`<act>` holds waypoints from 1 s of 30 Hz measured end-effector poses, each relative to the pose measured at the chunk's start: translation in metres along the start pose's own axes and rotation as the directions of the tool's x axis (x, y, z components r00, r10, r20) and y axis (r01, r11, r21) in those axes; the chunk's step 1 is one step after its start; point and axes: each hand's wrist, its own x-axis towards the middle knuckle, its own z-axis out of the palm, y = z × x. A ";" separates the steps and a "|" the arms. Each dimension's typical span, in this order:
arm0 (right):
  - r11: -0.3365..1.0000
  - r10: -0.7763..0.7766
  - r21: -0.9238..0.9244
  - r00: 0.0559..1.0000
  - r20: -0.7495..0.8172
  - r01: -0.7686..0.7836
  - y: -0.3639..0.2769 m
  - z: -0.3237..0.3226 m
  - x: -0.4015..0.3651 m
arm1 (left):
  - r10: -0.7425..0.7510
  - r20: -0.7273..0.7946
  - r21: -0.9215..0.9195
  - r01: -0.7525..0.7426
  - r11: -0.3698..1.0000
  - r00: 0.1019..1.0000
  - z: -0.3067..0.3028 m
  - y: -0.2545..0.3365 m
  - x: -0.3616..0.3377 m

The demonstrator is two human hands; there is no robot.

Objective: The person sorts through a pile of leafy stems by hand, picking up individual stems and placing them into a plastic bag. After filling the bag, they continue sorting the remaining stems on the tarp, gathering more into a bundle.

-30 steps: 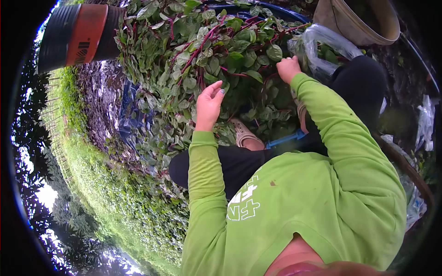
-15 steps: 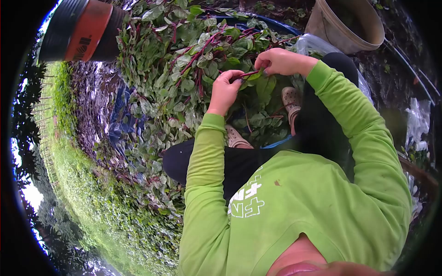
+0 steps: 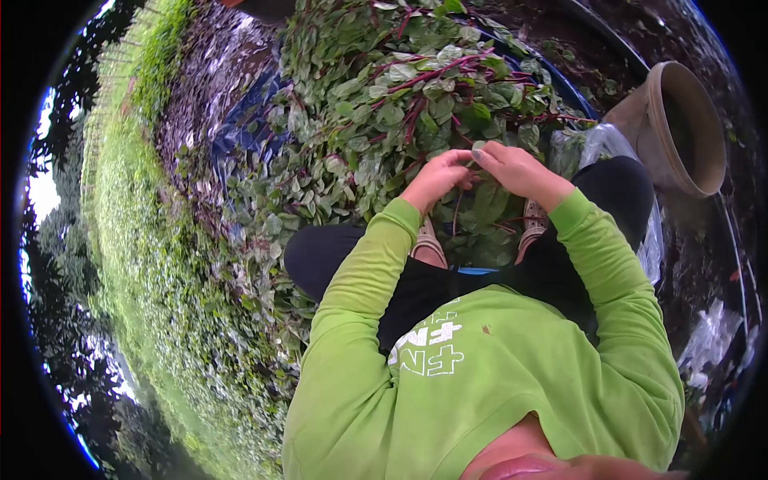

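My left hand (image 3: 440, 178) and my right hand (image 3: 518, 168) meet at the fingertips in front of my shins, both with fingers closed in a pinch. Whatever is between them is too small or hidden to make out. A broad green leaf (image 3: 490, 202) shows just below the fingers. Beyond my hands spreads a large heap of leafy greens with red stems (image 3: 352, 132). Some longer red stems (image 3: 436, 74) lie across its top.
A dirty beige bucket (image 3: 652, 120) stands tilted in view at the right. Clear plastic (image 3: 604, 142) lies beside my right knee. Blue tarp (image 3: 252, 112) shows under the heap's left side. More crumpled plastic (image 3: 710, 340) lies at the lower right. Green plants (image 3: 160, 280) grow at the left.
The view has shifted, so the heap and bucket sit lower and farther right. My hands have come closer together, and the red stem seen between them earlier no longer shows.
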 end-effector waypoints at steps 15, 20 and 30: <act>0.817 -0.517 -0.251 0.853 0.078 0.518 0.015 0.073 0.003 | 0.181 -0.510 0.132 -0.131 0.982 0.841 -0.001 -0.076 0.004; 0.739 -0.619 -0.163 0.755 0.216 0.653 -0.020 0.084 -0.011 | 0.441 -0.834 0.394 -0.201 0.897 0.332 -0.104 -0.045 -0.007; 0.567 -0.434 -0.587 0.815 0.384 0.578 -0.006 0.078 -0.008 | 0.427 -0.190 0.967 0.243 -0.074 0.884 -0.266 -0.070 -0.014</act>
